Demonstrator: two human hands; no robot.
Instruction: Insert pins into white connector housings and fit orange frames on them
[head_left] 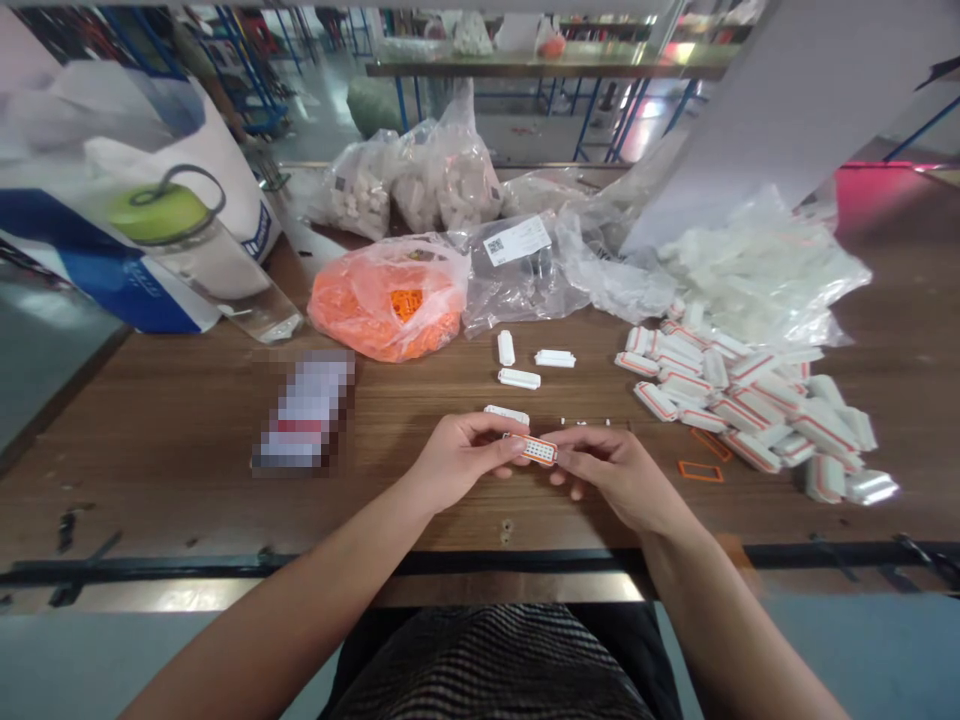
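Between my two hands is a small white plastic piece (539, 450) with rows of dark holes and an orange frame round its edge. My left hand (469, 460) pinches its left end between thumb and fingers. The thumb and fingertips of my right hand (611, 468) close on its right end. Just behind my left fingers lies a white plastic casing (507, 414), partly covered by them. Farther back are three more white pieces (519, 379). Two loose orange frames (700, 471) lie to the right of my right hand.
A heap of white pieces with orange edging (757, 400) covers the right side. An orange-filled plastic bag (360, 300), clear bags of white parts (465, 180) and crumpled plastic bags (757, 265) stand behind. At left are a green-lidded bottle (217, 260) and a pixelated flat object (306, 410).
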